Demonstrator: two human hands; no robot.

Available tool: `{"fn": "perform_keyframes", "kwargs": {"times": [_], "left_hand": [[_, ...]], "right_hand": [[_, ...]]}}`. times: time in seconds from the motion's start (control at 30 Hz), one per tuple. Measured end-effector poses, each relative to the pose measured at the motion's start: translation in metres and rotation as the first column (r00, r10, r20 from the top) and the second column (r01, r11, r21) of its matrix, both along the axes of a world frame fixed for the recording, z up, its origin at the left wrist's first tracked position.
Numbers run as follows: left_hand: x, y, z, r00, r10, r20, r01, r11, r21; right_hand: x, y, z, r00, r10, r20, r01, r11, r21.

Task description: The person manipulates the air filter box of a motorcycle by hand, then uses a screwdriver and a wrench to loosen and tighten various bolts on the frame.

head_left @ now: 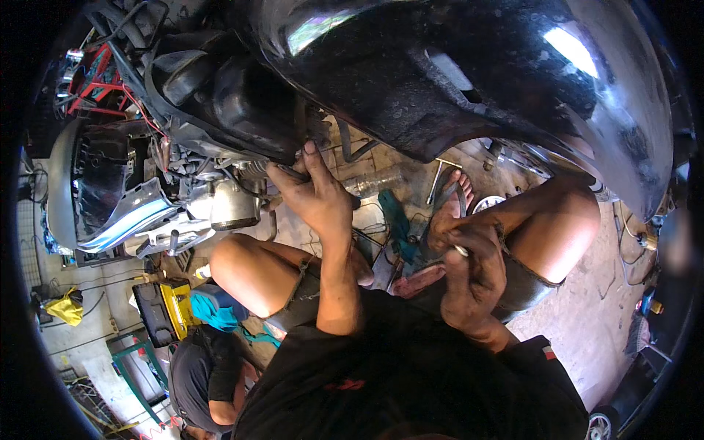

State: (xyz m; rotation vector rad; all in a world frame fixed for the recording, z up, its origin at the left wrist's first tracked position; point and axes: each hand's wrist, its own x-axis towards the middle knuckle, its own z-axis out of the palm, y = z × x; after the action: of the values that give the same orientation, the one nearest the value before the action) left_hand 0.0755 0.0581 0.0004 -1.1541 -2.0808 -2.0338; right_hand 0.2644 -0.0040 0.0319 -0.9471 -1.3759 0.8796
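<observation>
My left hand (314,192) is raised to the lower edge of a black plastic motorcycle part (248,99), its fingers closed on a small dark piece there, partly hidden by them. Just left and below is a silver engine (231,209) with hoses and cables. My right hand (473,268) is held low over my right thigh, fingers curled round a small pale object (460,251) that is too small to identify. A large glossy black body panel (484,81) hangs over the top and right of the view.
Another person (194,374) crouches at lower left, near a yellow-and-black toolbox (176,308), a teal cloth (213,312) and a green frame (136,370). A T-handle tool (440,180), a dark teal cloth (396,220) and a plastic bottle (374,183) lie on the floor between the bike and my legs.
</observation>
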Motion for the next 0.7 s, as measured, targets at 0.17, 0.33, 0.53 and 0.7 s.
{"fn": "perform_keyframes", "kwargs": {"times": [0.17,0.33,0.53,0.7], "left_hand": [[0.022,-0.043,0.002,0.92,-0.277,0.276,0.351,0.896,-0.271],[0.039,-0.073,0.014,0.564,-0.418,0.712,0.735,0.647,-0.202],[0.036,-0.065,0.017,0.732,-0.62,0.281,0.666,0.567,-0.485],[0.037,-0.065,0.018,0.738,-0.616,0.276,0.65,0.538,-0.536]], "right_hand": [[-0.02,0.023,0.008,0.937,0.073,-0.342,-0.212,0.897,-0.389],[-0.037,0.04,-0.017,0.82,0.089,-0.565,-0.419,0.766,-0.487],[-0.042,0.042,-0.029,0.763,0.035,-0.645,-0.501,0.661,-0.558],[-0.045,0.043,-0.032,0.793,0.005,-0.609,-0.503,0.57,-0.65]]}}
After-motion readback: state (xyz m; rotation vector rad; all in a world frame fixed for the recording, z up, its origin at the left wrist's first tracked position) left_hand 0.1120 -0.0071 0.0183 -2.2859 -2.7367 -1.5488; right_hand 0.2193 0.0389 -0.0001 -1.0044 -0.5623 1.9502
